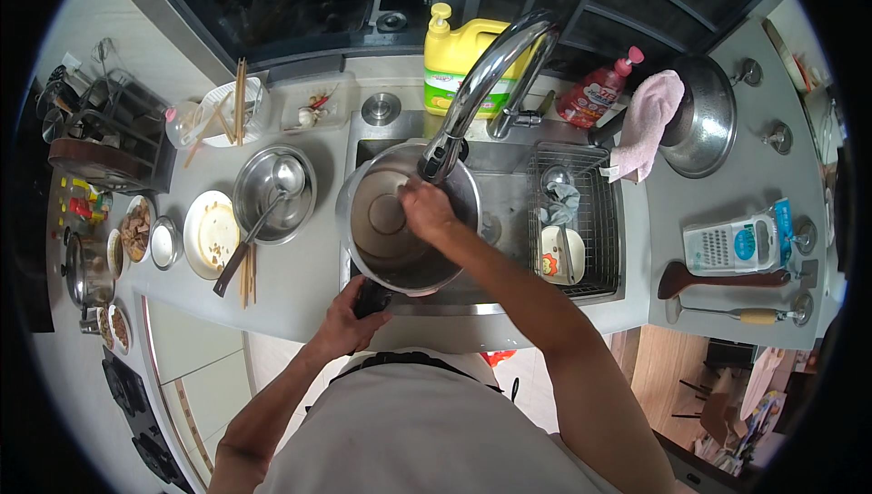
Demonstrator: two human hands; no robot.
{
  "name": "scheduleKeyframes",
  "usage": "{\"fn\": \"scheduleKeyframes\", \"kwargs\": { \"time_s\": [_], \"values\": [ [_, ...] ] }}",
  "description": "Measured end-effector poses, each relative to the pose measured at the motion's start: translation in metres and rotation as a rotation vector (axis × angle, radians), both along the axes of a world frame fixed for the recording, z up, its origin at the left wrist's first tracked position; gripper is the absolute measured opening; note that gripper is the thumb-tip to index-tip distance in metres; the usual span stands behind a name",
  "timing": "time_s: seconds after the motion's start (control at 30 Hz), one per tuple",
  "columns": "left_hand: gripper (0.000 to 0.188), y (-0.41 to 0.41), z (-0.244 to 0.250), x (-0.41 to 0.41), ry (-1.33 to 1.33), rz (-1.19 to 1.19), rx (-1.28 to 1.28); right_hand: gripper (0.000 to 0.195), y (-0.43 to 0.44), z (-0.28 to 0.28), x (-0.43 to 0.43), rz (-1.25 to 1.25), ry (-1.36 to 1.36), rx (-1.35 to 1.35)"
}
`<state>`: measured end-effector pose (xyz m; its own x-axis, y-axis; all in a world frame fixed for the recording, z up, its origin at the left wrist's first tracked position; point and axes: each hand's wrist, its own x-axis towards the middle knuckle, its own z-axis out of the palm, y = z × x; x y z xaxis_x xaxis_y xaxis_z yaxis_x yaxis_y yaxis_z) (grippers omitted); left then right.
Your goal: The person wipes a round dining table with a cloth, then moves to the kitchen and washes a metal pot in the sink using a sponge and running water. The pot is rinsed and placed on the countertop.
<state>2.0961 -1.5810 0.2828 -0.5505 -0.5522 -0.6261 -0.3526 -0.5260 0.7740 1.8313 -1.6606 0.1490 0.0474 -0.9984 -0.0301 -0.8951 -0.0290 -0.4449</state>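
A deep metal pot (pixel 381 249) is tilted over the sink (pixel 504 160), its inside facing up towards me. My left hand (pixel 347 324) grips the pot's black handle (pixel 372 298) at the near rim. Inside the pot's mouth, just below the faucet's spray head (pixel 439 159), is my right hand (pixel 426 211). Its fingers are curled and partly hidden, so whether they hold anything cannot be made out. The chrome faucet (pixel 487 65) arches over the pot from behind the sink.
A wire basket (pixel 606 249) with a bowl (pixel 564 255) hangs in the sink's right side. Left on the counter are a metal bowl (pixel 246 181) with a ladle (pixel 289 177) and a plate (pixel 211 228). Behind stand a yellow jug (pixel 439 61) and a red pump bottle (pixel 587 99).
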Motion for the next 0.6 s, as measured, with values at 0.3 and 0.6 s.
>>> {"fn": "scheduleKeyframes", "kwargs": {
  "time_s": [0.3,0.6],
  "values": [
    [0.052,0.004,-0.006,0.002,0.029,0.001,-0.019,0.022,0.026,-0.006,0.069,0.047,-0.262,-0.174],
    [0.051,0.006,0.002,0.004,0.031,0.009,-0.003,0.021,0.015,0.022,0.029,-0.025,0.005,0.268]
  ]
}}
